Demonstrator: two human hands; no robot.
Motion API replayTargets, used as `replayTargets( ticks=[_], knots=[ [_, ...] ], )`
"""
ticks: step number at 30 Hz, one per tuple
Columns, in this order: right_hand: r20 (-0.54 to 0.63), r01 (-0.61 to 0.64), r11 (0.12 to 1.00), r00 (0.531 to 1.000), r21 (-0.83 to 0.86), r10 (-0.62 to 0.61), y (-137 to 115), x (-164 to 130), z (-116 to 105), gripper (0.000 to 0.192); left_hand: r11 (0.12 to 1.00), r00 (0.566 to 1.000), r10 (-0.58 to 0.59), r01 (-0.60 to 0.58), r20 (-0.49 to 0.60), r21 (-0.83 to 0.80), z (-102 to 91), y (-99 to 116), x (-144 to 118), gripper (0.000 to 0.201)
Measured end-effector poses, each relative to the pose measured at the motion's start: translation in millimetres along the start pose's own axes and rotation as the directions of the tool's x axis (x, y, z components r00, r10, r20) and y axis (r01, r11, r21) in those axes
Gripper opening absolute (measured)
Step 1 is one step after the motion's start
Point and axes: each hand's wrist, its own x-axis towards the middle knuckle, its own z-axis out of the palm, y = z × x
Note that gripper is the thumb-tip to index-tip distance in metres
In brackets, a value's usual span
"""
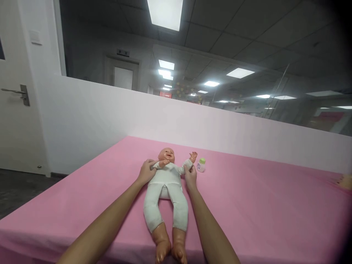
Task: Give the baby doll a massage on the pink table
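A baby doll [165, 174] in a white suit lies on its back on the pink-covered table [239, 205], its head away from me and its bare feet at the near edge. My left hand [147, 172] is closed round the doll's arm on the left side, close to the shoulder. On the other side, my right hand [190, 176] grips the sleeve of the doll's raised arm, below its spread plastic hand. Just right of that arm stands a small clear bottle [201, 165] with a green cap, apart from my fingers.
Behind the table runs a low white wall [176, 117] with a large window [233, 62] above it. At the left is a door [16, 110] with a metal handle. A partly visible skin-toned object [345, 181] lies at the table's far right.
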Motion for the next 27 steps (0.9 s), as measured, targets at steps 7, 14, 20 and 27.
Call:
replayTargets(
  ticks=[7, 14, 20, 27],
  knots=[
    [-0.021, -0.012, 1.0, 1.0, 0.002, 0.012, 8, 4, -1, 0.039, 0.904, 0.957, -0.267, 0.206, -0.117, -0.375, -5.3, 1, 1, 0.046],
    [0.069, 0.099, 0.995, 0.993, -0.029, -0.097, 6, 3, -3, 0.029, 0.949, 0.957, -0.228, 0.177, -0.18, -0.261, -8.6, -5, 4, 0.031],
    [0.257, 0.28, 0.942, 0.939, -0.187, -0.228, 1, -5, -4, 0.024, 0.995, 0.999, -0.034, 0.033, -0.007, -0.093, -2.8, -11, 3, 0.047],
    [0.139, 0.058, 0.995, 0.989, -0.081, -0.047, -2, -4, -8, 0.025, 0.924, 0.945, -0.295, 0.243, -0.143, -0.296, -4.5, -14, 3, 0.037]
  ],
)
